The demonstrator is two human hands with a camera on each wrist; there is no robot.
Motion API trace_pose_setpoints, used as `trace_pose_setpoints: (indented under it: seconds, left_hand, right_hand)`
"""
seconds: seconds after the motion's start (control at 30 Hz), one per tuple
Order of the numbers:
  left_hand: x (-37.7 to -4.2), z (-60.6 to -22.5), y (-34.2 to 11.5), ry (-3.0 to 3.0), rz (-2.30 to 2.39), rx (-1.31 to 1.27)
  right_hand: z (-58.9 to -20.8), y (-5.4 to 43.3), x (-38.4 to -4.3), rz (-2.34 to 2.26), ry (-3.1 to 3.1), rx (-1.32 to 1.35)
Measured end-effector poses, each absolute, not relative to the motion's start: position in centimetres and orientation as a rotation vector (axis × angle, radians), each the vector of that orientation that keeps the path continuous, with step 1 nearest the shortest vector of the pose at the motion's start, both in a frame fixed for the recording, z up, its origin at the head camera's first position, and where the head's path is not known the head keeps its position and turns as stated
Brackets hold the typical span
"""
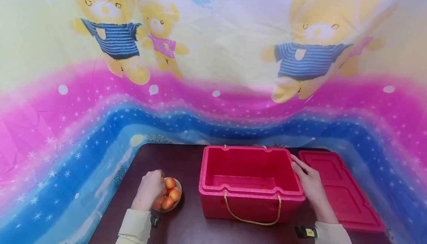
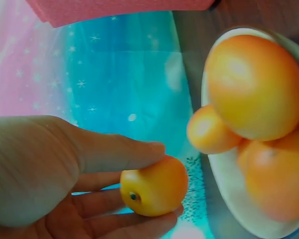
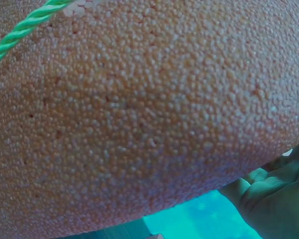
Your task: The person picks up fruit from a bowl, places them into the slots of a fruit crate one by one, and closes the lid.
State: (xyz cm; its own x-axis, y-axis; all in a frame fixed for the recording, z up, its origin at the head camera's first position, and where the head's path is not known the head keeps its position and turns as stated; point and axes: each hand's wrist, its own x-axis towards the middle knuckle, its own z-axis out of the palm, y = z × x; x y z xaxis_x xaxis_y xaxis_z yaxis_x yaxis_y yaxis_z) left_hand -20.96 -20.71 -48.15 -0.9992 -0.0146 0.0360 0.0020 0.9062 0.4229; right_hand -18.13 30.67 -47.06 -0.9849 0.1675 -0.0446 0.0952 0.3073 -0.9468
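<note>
My left hand pinches a small orange-yellow fruit between thumb and fingers, its dark stem end showing in the left wrist view. In the head view this hand hides the fruit and overlaps the left side of a bowl heaped with several similar fruits. A red foam box stands lidless to the right, its inside bare. Against its right side rests my right hand, fairly straight fingers at the rim. The right wrist view is mostly filled by the box's grainy wall, with part of the hand beyond.
The box's red lid lies flat on the dark table at the right. A rope handle hangs from the box's front. Behind the table hangs a printed bear cloth.
</note>
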Motion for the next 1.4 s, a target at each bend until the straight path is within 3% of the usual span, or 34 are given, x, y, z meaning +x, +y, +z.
trace_pose_setpoints:
  seconds: [0.47,1.4]
  left_hand:
    - [-22.1,-45.3,-19.9,-2.855,-0.57,-0.136]
    - [-23.8,-42.0,-17.2,-2.593,-0.789,-0.353]
  right_hand:
    - [-47.0,30.6,-18.0,1.797,-2.483,-0.244]
    - [-47.2,30.6,-18.2,1.784,-2.489,-0.268]
